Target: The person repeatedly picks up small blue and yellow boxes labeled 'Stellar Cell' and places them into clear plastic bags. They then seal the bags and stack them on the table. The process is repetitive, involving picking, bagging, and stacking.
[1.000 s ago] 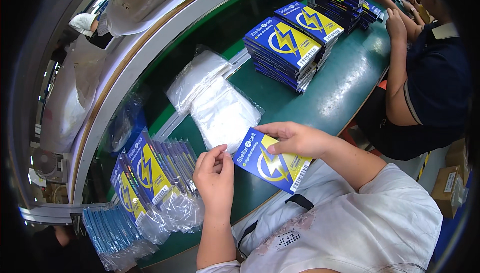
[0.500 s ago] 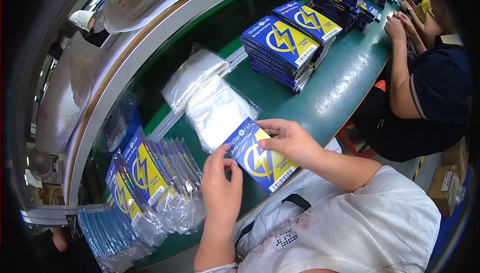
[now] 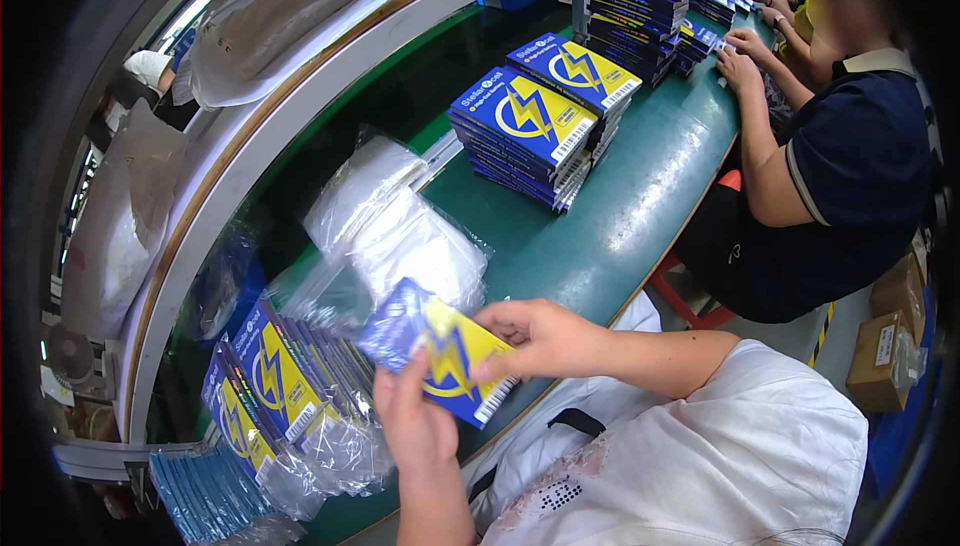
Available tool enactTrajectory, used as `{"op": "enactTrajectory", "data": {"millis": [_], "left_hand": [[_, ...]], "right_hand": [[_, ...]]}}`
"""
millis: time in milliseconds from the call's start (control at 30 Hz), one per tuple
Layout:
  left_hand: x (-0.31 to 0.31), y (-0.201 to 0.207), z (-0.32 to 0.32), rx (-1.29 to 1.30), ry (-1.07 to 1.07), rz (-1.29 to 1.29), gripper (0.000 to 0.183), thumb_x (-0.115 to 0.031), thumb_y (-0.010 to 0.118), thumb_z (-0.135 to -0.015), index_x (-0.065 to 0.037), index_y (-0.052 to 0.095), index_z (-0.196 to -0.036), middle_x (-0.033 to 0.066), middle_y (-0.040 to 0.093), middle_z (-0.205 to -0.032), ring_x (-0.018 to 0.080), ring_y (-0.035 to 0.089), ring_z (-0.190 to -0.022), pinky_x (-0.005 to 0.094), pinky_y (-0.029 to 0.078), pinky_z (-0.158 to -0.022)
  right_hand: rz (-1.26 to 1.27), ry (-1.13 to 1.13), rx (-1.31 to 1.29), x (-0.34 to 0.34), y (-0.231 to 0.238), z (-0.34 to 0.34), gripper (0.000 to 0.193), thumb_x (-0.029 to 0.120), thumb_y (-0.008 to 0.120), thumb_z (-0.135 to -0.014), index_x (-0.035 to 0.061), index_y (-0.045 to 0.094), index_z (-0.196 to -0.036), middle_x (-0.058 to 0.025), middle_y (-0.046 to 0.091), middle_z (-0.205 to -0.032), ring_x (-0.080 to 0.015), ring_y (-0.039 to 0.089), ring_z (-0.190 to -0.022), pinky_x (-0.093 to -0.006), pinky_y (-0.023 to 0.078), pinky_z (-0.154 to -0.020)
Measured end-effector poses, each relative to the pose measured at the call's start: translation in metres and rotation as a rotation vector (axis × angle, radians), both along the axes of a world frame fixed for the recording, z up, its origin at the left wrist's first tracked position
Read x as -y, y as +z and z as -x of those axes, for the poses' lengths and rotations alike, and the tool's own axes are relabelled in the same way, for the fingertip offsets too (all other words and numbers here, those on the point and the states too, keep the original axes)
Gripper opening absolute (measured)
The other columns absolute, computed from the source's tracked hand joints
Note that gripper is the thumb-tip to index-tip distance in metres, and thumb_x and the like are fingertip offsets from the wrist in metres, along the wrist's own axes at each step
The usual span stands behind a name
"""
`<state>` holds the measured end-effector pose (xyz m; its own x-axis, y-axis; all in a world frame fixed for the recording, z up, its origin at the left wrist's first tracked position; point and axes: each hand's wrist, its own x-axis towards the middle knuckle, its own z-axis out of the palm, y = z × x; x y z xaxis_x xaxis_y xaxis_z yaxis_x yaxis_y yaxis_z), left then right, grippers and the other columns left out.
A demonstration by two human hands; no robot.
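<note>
A flat blue and yellow box is held between my two hands above the near edge of the bench. My left hand grips its left side, thumb on the front. On the right side, my right hand pinches the box, its fingers partly hidden. Shiny transparent film, seemingly a plastic bag, covers the box's upper left end; how far it reaches is blurred. Just beyond lies a pile of transparent plastic bags. Left of my left hand, bagged boxes stand in a row.
Stacks of unbagged boxes stand on the green bench, with taller stacks behind. Blue bagged packs sit at lower left. A metal rail runs along the bench. A co-worker sits at the right.
The box has moved left and down, and transparent film now shows over its left end. My left hand has closed on it. The view has shifted slightly.
</note>
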<state>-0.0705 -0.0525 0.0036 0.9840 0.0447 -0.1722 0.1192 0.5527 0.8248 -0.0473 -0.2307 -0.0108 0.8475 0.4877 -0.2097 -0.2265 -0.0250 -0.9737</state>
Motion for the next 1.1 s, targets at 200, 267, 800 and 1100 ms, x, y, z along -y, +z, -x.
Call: {"op": "enactTrajectory", "data": {"millis": [200,267,800,1100], "left_hand": [[0.023,0.021,0.021,-0.035,-0.341,-0.012,0.038,-0.013,0.048,-0.094,0.006,0.043,-0.127,0.0183,0.055,-0.123,0.0304,0.055,-0.114,0.0457,0.045,-0.097],[0.028,0.018,0.029,-0.007,-0.546,0.137,0.043,-0.021,0.045,-0.098,0.005,0.039,-0.131,0.0212,0.049,-0.13,0.0326,0.049,-0.121,0.0466,0.038,-0.104],[-0.01,0.058,0.034,0.357,0.255,-0.481,0.051,0.003,0.045,-0.083,0.005,0.04,-0.133,0.0175,0.053,-0.124,0.0261,0.054,-0.111,0.0377,0.043,-0.096],[-0.057,0.053,0.003,0.34,0.368,-1.835,0.044,-0.006,0.052,-0.088,0.006,0.045,-0.129,0.0213,0.04,-0.137,0.036,0.037,-0.129,0.0425,0.028,-0.107]], "right_hand": [[0.065,-0.191,0.855,0.01,0.022,-0.008,0.063,0.006,0.065,-0.083,0.0073,0.037,-0.139,-0.0138,0.063,-0.098,-0.0212,0.066,-0.084,-0.0293,0.052,-0.072],[0.009,-0.336,0.983,0.013,0.033,-0.004,0.046,-0.002,0.057,-0.084,0.003,0.049,-0.129,-0.0148,0.063,-0.096,-0.0253,0.066,-0.083,-0.0326,0.052,-0.075],[-0.306,0.153,0.822,-0.014,0.036,0.014,0.038,0.007,0.064,-0.082,-0.0002,0.053,-0.117,-0.0105,0.056,-0.084,-0.0198,0.058,-0.068,-0.0299,0.048,-0.061],[-0.155,-0.105,0.714,0.008,0.022,-0.003,0.016,0.004,0.062,-0.085,-0.0031,0.064,-0.1,-0.0101,0.064,-0.081,-0.0157,0.062,-0.072,-0.0265,0.049,-0.062]]}}
